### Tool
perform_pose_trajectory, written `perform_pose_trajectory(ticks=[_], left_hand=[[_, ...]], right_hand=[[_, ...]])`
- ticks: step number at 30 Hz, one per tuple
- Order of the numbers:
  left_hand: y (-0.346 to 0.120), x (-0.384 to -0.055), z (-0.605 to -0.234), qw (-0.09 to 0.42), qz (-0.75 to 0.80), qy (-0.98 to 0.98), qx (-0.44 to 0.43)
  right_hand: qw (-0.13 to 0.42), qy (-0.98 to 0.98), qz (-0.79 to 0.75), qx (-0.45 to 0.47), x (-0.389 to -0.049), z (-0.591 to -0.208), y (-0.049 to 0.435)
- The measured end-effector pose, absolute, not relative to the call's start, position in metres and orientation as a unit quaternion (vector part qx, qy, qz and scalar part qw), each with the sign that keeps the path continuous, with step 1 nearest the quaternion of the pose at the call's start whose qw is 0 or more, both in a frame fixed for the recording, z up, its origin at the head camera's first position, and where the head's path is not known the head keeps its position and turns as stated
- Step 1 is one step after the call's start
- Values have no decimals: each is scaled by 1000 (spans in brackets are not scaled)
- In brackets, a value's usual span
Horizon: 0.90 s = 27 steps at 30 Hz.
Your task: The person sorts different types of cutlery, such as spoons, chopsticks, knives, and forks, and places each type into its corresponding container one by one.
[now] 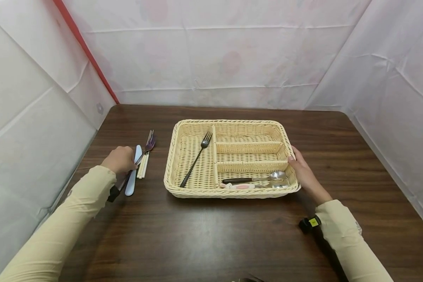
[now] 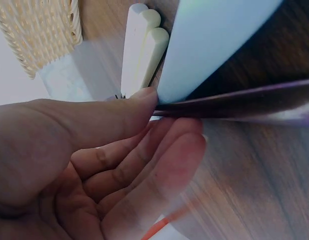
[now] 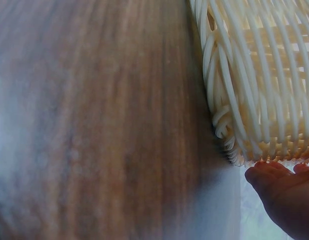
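One purple fork (image 1: 150, 143), pinched between thumb and fingers of the left hand (image 1: 120, 159), crosses a pale-blue knife (image 1: 131, 182) on the surface (image 1: 211, 235). Cream-handled utensils (image 1: 143, 167) just right of the knife. Wicker basket (image 1: 229, 194) mid-surface: black fork (image 1: 196, 159) slanted in left compartment, spoons (image 1: 277, 175) in near right compartment. Right hand (image 1: 304, 172) grips basket's right rim.

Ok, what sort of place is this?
Probably a makeshift recording booth: creased white sheets hang round three sides of a wood-grain table holding a woven cutlery tray.
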<state>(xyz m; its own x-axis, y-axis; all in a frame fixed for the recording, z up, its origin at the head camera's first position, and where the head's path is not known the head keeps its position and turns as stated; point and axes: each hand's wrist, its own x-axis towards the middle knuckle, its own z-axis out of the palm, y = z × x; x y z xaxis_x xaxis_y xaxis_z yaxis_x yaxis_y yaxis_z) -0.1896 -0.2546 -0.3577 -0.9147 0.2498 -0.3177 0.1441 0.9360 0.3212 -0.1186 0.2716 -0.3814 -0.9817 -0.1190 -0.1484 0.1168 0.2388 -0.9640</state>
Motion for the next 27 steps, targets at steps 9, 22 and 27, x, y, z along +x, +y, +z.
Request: perform_pose_trajectory(ticks=[9,22,27], left_hand=[[-255,-186,-360,155,160,968,116],[-261,-189,-364,159,178,962,131],[-260,-189,-361,160,178,962,133]], right_hand=[[97,783,-614,-8,-118,-382,273],[97,784,-612,-3,-118,-382,272],[102,781,-616,-3,-118,-381,272]])
